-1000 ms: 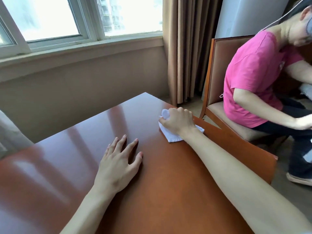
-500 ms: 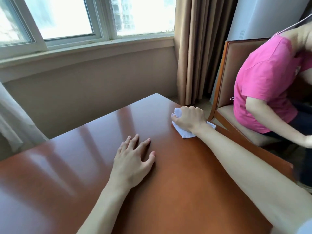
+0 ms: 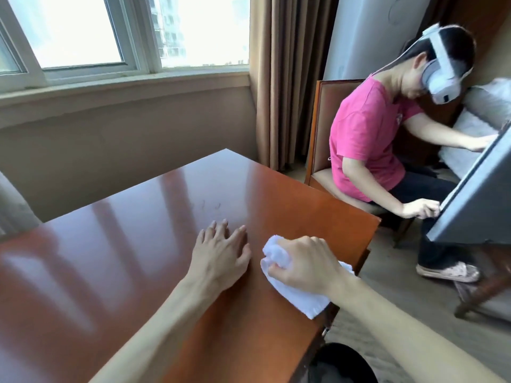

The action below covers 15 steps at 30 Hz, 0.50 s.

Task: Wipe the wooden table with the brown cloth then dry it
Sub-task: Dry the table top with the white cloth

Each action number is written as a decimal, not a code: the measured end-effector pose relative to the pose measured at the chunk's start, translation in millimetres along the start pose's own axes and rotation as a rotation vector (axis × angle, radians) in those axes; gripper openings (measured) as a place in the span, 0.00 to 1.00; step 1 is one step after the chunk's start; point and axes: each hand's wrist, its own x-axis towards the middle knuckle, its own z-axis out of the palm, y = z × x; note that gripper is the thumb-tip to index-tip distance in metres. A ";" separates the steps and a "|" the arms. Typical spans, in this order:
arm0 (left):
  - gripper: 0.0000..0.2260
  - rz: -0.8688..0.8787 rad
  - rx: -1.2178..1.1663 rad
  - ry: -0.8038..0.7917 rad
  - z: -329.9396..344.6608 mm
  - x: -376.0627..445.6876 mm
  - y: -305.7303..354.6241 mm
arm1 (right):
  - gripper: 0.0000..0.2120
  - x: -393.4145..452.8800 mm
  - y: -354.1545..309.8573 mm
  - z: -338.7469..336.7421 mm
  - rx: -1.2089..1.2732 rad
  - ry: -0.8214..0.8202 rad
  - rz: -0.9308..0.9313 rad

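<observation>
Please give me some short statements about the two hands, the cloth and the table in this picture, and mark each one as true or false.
1. The right hand grips a white cloth on the table. True.
2. The left hand lies flat on the table with its fingers spread. True.
3. The cloth in the hand is brown. False: it looks white.
4. The left hand is also holding the cloth. False: it rests on bare wood beside the cloth.
5. The cloth lies near the right edge of the table. True.
</observation>
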 end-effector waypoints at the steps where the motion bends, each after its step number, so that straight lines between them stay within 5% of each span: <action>1: 0.25 -0.011 -0.023 -0.022 3.8 -10.2 -2.4 | 0.22 21.0 8.3 -2.0 -0.025 -0.017 0.080; 5: 0.27 -0.009 -0.126 -0.051 10.3 -27.7 -9.0 | 0.24 74.2 19.2 -9.7 -0.048 -0.121 0.386; 11: 0.27 -0.013 -0.152 0.003 17.8 -28.4 -8.8 | 0.19 -30.9 -37.5 2.8 -0.021 0.073 0.031; 15: 0.26 -0.014 -0.152 0.007 15.5 -27.3 -7.5 | 0.23 17.9 -7.3 -10.0 -0.001 -0.043 0.198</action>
